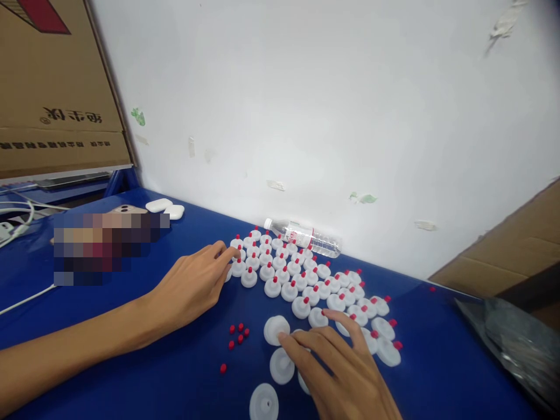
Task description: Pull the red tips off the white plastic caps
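Observation:
Several white round plastic caps (301, 274) with small red plugs stand in rows on the blue table (184, 373). My left hand (192, 289) lies at the left end of the rows, fingers extended, fingertips touching a cap. My right hand (345, 373) rests palm down with fingers spread over a few white caps without plugs (275, 329). Loose red plugs (238, 337) lie between the two hands. Neither hand visibly holds anything.
A clear water bottle (306, 238) lies against the white wall behind the caps. An earbud case (164, 207) and a phone sit far left with white cables (21, 221). Cardboard boxes (52, 87) stand at left and right; a dark plastic bag (516, 344) lies at right.

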The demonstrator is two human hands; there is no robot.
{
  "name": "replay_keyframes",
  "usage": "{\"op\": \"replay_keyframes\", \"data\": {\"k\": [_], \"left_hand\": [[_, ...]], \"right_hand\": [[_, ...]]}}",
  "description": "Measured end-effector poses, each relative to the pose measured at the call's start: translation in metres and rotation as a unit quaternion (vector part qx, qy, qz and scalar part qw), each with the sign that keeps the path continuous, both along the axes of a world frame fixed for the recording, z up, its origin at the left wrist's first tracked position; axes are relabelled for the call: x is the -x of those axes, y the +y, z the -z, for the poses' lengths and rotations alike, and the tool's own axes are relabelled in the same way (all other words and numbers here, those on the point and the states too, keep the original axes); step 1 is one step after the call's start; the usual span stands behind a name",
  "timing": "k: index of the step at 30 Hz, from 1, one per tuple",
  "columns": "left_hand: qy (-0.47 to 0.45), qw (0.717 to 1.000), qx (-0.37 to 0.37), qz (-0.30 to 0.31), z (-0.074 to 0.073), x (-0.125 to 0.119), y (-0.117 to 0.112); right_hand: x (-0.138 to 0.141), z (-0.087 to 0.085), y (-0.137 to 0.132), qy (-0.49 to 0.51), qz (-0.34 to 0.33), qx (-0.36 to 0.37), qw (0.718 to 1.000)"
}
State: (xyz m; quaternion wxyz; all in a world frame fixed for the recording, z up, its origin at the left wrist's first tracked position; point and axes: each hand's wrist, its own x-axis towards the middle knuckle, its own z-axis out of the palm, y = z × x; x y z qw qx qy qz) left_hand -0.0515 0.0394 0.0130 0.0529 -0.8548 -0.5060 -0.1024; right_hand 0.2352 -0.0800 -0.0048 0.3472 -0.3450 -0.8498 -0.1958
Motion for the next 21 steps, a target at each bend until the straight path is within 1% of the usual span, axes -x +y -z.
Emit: {"op": "replay_keyframes", "data": {"k": [10, 15, 21], "left_hand": [[-0.01, 1.0, 0.0, 0.023, 0.0038, -0.0004, -0.0025], [-0.012, 1.0, -0.004, 0.027, 0.0051, 0.0003, -0.0027], [-0.007, 0.999, -0.01, 0.031, 0.0055, 0.0006, -0.0035]], "right_hand": [[-0.0019, -0.0003, -0.0005, 0.008, 0.029, 0.01, 1.0], [-0.0046, 0.0025, -0.0002, 0.002, 0.031, 0.013, 0.999], [-0.0039, 0.0017, -0.0006, 0.002, 0.031, 0.011, 0.999]]}}
